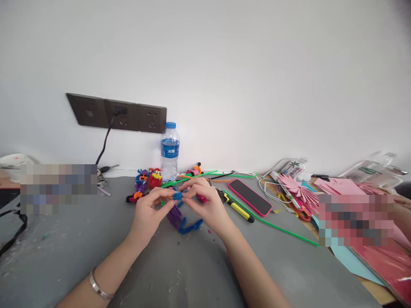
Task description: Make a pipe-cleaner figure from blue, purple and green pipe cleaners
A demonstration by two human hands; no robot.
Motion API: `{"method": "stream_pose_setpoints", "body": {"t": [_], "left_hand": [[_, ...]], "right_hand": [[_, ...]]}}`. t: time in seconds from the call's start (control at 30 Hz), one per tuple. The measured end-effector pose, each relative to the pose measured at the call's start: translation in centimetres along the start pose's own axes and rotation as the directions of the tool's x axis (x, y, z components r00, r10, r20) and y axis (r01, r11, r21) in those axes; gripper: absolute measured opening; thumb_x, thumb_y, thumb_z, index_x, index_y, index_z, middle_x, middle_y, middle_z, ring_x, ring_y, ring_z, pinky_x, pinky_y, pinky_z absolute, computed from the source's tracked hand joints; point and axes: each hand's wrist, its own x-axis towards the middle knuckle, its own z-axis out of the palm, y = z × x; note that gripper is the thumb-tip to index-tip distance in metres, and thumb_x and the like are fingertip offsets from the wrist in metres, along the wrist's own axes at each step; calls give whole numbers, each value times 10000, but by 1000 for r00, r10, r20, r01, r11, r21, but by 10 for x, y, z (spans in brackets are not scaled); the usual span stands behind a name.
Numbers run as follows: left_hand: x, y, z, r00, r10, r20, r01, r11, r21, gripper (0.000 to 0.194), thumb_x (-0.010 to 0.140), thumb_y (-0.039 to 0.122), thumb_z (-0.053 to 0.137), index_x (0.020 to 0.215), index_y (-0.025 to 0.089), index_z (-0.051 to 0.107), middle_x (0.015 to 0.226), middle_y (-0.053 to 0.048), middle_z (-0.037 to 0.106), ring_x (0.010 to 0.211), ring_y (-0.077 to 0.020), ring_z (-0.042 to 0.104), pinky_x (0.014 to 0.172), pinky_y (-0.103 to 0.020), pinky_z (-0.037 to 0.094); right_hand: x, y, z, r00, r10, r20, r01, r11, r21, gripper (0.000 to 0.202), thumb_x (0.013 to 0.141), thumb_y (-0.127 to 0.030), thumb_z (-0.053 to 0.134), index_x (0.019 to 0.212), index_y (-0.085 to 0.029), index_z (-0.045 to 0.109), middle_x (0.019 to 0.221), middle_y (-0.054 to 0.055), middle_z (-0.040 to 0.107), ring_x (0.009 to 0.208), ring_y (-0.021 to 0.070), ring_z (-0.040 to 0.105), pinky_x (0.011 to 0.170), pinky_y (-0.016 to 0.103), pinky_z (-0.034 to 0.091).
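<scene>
A small blue fuzzy piece [177, 196] is pinched between the fingertips of my left hand [150, 214] and my right hand [207, 204], above the grey table mat [167, 265]. Both hands have their fingers closed on it. Just below and behind them lie a purple fuzzy bundle [174, 216] and a bent blue fuzzy strip [190, 226]. Small fuzzy figures, one red and yellow [155, 177] and one blue and purple [141, 180], stand behind my left hand. Green fuzzy stems [289, 232] stretch across the mat on the right.
A water bottle [170, 154] stands by the wall. Right of my hands are yellow-handled pliers [239, 210] and a pink-edged phone [250, 197]. Pink folded paper [297, 190] and white cables are farther right. Another person's hand [401, 214] shows at the right edge.
</scene>
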Motion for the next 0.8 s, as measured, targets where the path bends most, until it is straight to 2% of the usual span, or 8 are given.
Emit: {"method": "stream_pose_setpoints", "body": {"t": [0.3,0.63,0.8], "left_hand": [[0,-7,-2,998,65,-18,-64,997,47,97,750,193,730,819,244,775,814,-17,729,824,-162,656,764,-255,540],[0,-10,0,997,33,-63,-32,999,12,62,718,209,748,776,217,767,772,-21,716,775,-167,659,724,-263,545],[0,-5,1,999,-13,-46,14,1000,10,138,695,248,769,826,205,765,817,-29,712,742,-162,647,715,-269,557]], "right_hand": [[0,0,1,998,-50,-25,48,997,-58,170,854,-147,635,703,-220,609,957,33,703,935,208,607,859,389,423],[-1,-1,3,999,-15,-34,13,999,-45,179,842,-117,639,702,-215,586,973,33,692,955,209,605,872,388,419],[-1,4,4,996,-35,-84,26,994,-108,168,840,-127,638,710,-218,583,957,38,696,948,214,609,854,388,429]]}}
